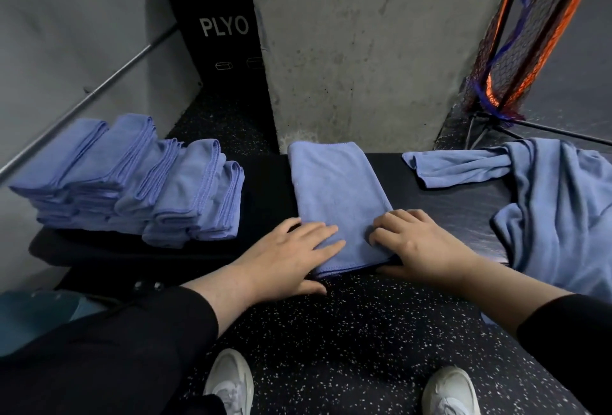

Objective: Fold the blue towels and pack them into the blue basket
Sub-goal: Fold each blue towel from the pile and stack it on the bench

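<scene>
Fingers [326, 238] of my left hand [291, 255] lie straight and flat on the near left corner of the half-folded towel [337, 196], pressing it down, thumb off the near edge. My right hand [420, 249] sits on the near right corner with its fingers bent at the knuckles; from this angle I cannot tell whether they pinch the cloth or only rest on it. That towel lies lengthwise across the dark table [447, 202], folded into a long strip, so I judge it needs at least one more fold to match the finished ones.

Left on the table stand the stacks of folded towels [139, 183], several rows deep, which I read as the bulk of the folding done. To the right, a heap of loose towels [556, 209] spills over the table edge, not yet folded. At bottom left a bluish shape [36, 315] may be the basket, but it is too cut off to say. No towel is visibly packed, so packing looks wholly ahead.
</scene>
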Demonstrator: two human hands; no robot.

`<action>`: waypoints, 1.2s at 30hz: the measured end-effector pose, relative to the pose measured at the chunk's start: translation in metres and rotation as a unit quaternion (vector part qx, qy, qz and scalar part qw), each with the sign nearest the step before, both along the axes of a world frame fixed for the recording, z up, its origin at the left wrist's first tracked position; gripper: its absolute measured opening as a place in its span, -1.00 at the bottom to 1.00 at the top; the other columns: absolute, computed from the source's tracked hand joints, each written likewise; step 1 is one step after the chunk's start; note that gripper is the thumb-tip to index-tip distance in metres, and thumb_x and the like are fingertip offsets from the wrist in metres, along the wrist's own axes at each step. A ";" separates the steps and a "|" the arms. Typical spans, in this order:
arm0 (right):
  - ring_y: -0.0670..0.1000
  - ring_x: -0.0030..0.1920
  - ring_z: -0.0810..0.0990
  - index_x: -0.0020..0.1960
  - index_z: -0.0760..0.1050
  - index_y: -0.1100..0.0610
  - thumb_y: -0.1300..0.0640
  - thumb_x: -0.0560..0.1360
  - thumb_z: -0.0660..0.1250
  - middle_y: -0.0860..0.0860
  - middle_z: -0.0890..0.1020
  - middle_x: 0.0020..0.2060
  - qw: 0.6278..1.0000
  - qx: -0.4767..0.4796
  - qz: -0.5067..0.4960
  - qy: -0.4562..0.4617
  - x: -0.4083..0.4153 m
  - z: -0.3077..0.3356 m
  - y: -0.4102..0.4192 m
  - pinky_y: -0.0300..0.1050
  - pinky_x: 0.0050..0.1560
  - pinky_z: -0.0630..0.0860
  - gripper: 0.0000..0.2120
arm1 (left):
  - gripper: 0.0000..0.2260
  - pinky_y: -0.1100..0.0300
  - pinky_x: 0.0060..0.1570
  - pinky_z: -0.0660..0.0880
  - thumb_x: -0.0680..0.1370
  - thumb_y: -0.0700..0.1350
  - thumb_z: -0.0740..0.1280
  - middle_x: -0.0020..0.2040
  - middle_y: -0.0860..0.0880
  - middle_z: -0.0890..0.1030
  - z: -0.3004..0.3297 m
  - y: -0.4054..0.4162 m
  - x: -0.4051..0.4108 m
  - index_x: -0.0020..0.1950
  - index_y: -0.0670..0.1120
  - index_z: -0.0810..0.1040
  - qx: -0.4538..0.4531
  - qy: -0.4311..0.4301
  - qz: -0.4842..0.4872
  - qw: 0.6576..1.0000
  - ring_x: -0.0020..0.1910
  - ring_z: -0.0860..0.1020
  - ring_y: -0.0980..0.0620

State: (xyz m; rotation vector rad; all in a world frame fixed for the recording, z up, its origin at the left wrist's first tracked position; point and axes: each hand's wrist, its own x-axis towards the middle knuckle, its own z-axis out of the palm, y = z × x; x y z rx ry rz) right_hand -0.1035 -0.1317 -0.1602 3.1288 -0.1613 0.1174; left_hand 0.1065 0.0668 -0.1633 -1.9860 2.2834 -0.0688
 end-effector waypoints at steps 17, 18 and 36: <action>-0.05 -0.19 0.48 -0.12 0.38 0.01 -0.15 0.57 0.09 -0.14 0.49 -0.24 0.993 0.067 -0.077 -0.058 0.016 0.022 0.022 -0.08 0.01 0.39 -0.74 | -0.84 0.14 0.25 0.37 0.57 -0.02 0.31 0.06 0.12 0.57 0.015 -0.006 -0.010 0.13 0.02 0.51 -0.088 0.142 0.068 0.984 0.12 0.51 0.05; -0.05 -0.18 0.49 -0.09 0.39 0.01 -0.15 0.56 0.10 -0.15 0.50 -0.23 0.994 0.068 -0.072 -0.048 0.016 0.024 0.023 -0.08 0.03 0.39 -0.75 | -0.93 0.14 0.13 0.38 0.58 -0.05 0.28 -0.04 0.11 0.55 0.021 -0.004 -0.011 0.04 0.02 0.49 -0.083 0.171 0.097 0.977 0.02 0.51 0.01; -0.23 -0.01 0.63 0.09 0.61 -0.09 -0.03 0.61 0.27 -0.24 0.70 -0.08 0.903 0.384 -0.190 -0.032 0.011 0.064 0.028 -0.16 0.07 0.53 -0.84 | -0.80 0.09 -0.10 0.46 0.63 0.04 0.30 -0.23 0.09 0.56 0.069 0.020 0.009 -0.11 -0.06 0.52 -0.113 0.461 0.312 0.823 -0.23 0.48 0.15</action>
